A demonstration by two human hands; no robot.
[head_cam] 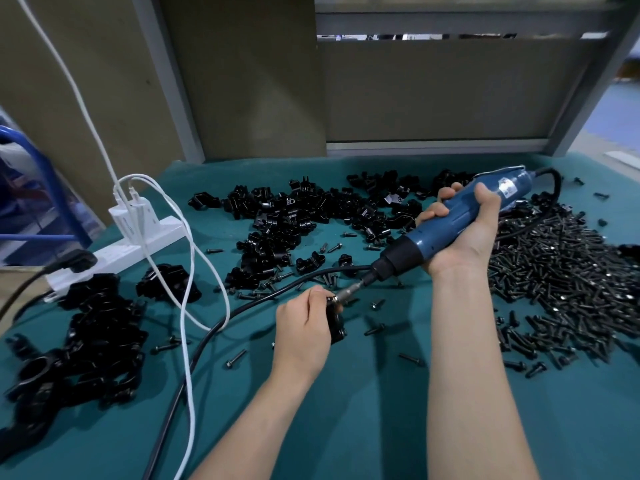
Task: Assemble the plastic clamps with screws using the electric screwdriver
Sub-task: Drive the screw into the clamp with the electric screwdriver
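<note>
A left hand (304, 327) holds a black plastic clamp (337, 327) at the bit of a blue electric screwdriver (412, 242), fingers (317, 296) curled round the clamp's body over the teal desk (363, 410). The right hand (464, 233) wraps the screwdriver's barrel. The clamp looks light, stiff and slick, best gripped by its flanks, clear of the screw hole. Loose screws (571, 271) lie heaped right of the screwdriver, unassembled clamps (287, 216) beyond it.
</note>
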